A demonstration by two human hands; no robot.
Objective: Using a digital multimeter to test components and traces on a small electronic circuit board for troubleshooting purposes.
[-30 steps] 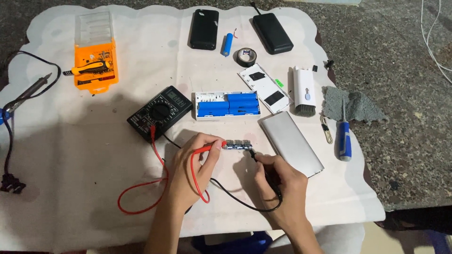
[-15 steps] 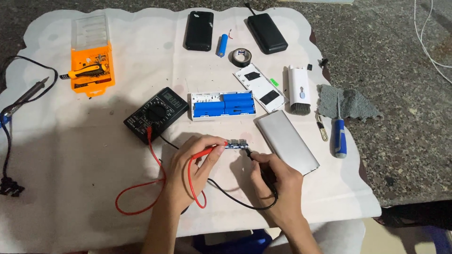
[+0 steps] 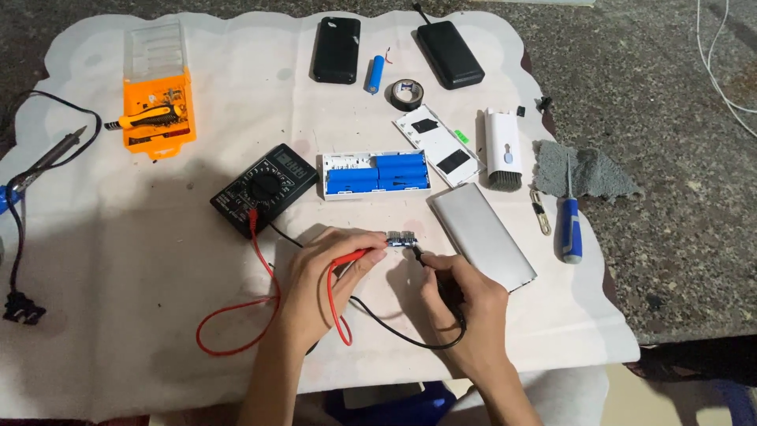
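- Cloth spread over bench.
- Circuit board near cloth centre, between left hand and right hand; one probe tip at each end of it.
- Multimeter behind left hand; battery tray just right of it.
- Metal shell right of board.
- Screwdriver further right, at cloth edge.
- Tool case far left, rear.

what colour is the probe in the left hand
Red, with a red lead; the left hand holds the probe to the small circuit board. Head view.
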